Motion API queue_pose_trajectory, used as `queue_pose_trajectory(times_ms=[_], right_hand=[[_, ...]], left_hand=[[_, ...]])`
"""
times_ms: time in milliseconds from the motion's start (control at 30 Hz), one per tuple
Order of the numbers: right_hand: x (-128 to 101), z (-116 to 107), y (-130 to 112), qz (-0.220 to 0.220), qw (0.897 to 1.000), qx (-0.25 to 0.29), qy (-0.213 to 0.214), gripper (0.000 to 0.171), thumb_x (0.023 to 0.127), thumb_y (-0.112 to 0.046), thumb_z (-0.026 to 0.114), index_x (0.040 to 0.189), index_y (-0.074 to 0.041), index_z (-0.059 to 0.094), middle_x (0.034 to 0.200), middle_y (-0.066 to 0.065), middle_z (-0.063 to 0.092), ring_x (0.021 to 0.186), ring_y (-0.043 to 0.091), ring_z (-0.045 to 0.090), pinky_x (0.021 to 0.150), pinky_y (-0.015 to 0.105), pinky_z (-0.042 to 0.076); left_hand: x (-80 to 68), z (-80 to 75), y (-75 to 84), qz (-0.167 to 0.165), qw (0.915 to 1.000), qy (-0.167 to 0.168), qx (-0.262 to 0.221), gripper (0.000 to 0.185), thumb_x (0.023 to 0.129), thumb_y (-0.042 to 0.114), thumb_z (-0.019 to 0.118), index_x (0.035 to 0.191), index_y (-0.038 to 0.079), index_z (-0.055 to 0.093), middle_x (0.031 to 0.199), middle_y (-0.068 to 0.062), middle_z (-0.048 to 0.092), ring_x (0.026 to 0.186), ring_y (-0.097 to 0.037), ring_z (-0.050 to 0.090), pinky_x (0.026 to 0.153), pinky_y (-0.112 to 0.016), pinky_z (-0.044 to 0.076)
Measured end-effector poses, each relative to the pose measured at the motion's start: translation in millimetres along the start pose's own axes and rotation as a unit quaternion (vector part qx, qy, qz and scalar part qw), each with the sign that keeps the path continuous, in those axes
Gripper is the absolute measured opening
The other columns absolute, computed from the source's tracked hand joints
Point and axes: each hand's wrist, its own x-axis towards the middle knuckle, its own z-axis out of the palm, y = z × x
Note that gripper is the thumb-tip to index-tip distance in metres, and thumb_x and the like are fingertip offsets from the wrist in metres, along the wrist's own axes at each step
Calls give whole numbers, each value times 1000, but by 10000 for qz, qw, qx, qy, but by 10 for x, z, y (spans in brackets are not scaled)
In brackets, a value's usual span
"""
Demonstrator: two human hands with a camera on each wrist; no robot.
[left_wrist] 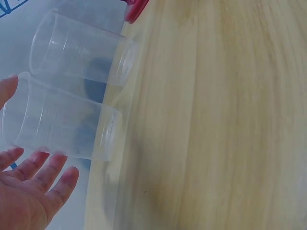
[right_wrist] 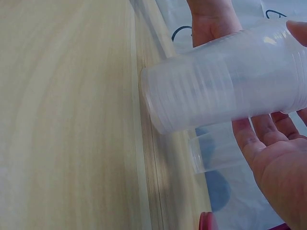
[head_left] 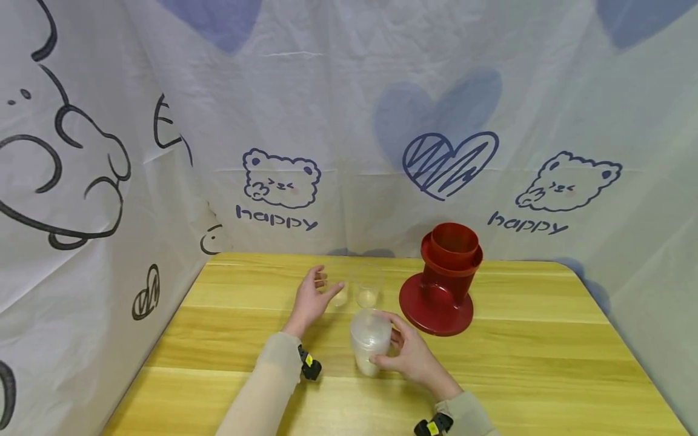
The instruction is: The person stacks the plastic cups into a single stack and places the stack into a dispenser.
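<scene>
A stack of clear plastic cups [head_left: 371, 342] stands near the middle of the table, and my right hand [head_left: 410, 354] holds it from the right, thumb in front and fingers behind. The right wrist view shows the nested rims of this stack [right_wrist: 211, 93]. Beyond it are two single clear cups, a left cup [head_left: 339, 295] and a right cup [head_left: 367, 289], standing upright side by side. My left hand [head_left: 312, 301] is at the left cup, its fingers spread loosely around it. In the left wrist view that cup [left_wrist: 62, 122] sits between thumb and fingers; firm contact is not visible.
A red cylindrical piece [head_left: 449, 278] with a wide round base [head_left: 433, 324] stands right of the cups. The wooden table [head_left: 545, 357] meets a printed white cloth [head_left: 349, 121] at its back edge.
</scene>
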Motion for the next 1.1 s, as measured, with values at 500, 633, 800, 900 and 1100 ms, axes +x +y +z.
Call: queue_pose_trajectory(times_ms=[500,633,800,900,1100], right_hand=[[-11,9,-22,17,10000,-14,27,78,77,-6,84,143,-9,43,139,16,45,125,36,51,106,50,41],[-8,4,-19,36,10000,-28,4,77,77,-6,83,143,-9,43,139,17,45,125,36,51,106,51,40],[-11,6,-26,45,10000,-48,-42,76,78,-7,83,143,-8,43,140,18,45,126,37,50,106,51,40],[-12,3,-29,65,10000,-33,-43,76,78,-7,83,143,-8,43,140,17,45,126,36,50,107,50,40],[-9,5,-33,19,10000,-40,-41,76,78,-7,83,143,-8,43,140,17,45,125,36,51,106,50,41]], left_hand=[[-68,-179,72,3,9998,149,-93,70,88,32,75,142,2,41,131,-21,52,118,-36,53,99,-47,48],[-88,-207,156,55,9994,221,-257,68,88,31,76,141,4,42,131,-21,52,117,-36,53,99,-45,48],[-117,-234,297,218,9987,296,-361,68,87,31,77,140,4,43,127,-20,54,114,-34,54,97,-44,49],[-140,-258,398,356,9980,350,-386,67,86,31,77,139,5,45,124,-16,55,111,-30,54,95,-42,50],[-202,-308,567,585,9967,364,-427,64,86,31,78,136,7,47,124,-16,56,110,-26,53,93,-43,51]])
